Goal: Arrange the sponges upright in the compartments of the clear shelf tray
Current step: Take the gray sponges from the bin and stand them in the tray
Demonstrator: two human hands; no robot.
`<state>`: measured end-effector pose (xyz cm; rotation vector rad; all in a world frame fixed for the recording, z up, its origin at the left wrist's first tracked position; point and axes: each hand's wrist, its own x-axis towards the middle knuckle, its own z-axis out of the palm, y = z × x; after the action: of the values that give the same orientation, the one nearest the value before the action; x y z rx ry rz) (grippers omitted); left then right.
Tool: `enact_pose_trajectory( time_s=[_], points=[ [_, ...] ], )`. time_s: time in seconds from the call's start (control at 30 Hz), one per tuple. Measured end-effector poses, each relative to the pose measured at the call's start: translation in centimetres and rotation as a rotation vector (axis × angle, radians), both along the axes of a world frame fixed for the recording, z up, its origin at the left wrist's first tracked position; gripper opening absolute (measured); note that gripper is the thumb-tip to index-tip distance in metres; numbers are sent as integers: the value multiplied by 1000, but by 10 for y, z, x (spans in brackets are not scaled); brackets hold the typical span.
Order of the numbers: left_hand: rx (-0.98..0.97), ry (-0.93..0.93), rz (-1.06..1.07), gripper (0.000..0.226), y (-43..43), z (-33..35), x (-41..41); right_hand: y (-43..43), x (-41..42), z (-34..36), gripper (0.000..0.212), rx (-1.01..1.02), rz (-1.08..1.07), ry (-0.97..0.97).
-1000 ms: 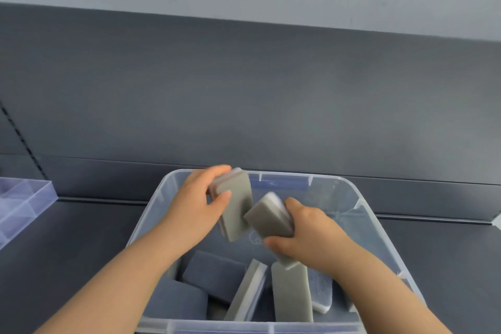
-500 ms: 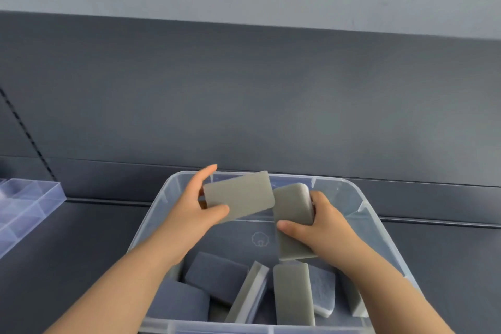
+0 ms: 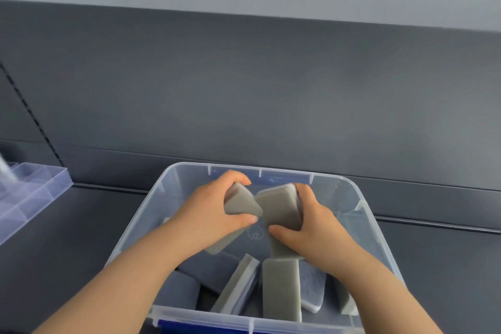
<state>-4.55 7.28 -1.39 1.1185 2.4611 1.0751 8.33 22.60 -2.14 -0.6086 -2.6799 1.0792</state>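
Grey sponges (image 3: pixel 279 206) gripped in hands (image 3: pixel 206 215), over bin (image 3: pixel 342 192)

1. Left hand (image 3: pixel 214 211) is over the middle of the bin (image 3: pixel 284 171), fingers and thumb curled round a grey sponge (image 3: pixel 240 202).
2. Right hand (image 3: pixel 320 222) is just beside it over the bin, gripping a second sponge (image 3: pixel 280 206).
3. Bare forearms (image 3: pixel 130 274) cross the bin's near rim.

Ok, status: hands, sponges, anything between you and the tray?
Left hand grips grey sponge, right hand a second sponge, both above the clear bin. Loose sponges lie inside. Clear shelf tray far left, path looks open.
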Motion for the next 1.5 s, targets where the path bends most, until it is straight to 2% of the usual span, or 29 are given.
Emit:
enact_pose_trajectory(
  time_s=[0.13, 0.2, 0.4, 0.6, 0.73, 0.93, 1.03, 1.2, 1.5],
  points=[
    [33, 65, 30, 31, 1, 4, 5, 3, 2, 5, 31, 48, -45, 106],
    [40, 109, 33, 30, -7, 8, 9, -2, 5, 8, 28, 49, -76, 140],
    [25, 318, 13, 31, -77, 33, 14, -65, 4, 24, 43, 56, -160, 250],
    [127, 568, 25, 48, -214, 36, -13, -195, -22, 24, 61, 139, -107, 360],
    [161, 710, 58, 47, -312, 27, -32, -286, -50, 9, 53, 191, -69, 422],
    [20, 667, 100, 56, -431, 18, -51, -388, -87, -2, 45, 103, 26, 451],
    [21, 625, 153, 56, -470, 15, -62, -416, -109, -2, 44, 58, 53, 454],
    [47, 589, 251, 46, -507, 6, -92, -444, -150, -1, 55, -6, 98, 429],
    [150, 547, 336, 37, -533, 15, -201, -443, -267, -11, 40, -148, 5, 472]
  ],
)
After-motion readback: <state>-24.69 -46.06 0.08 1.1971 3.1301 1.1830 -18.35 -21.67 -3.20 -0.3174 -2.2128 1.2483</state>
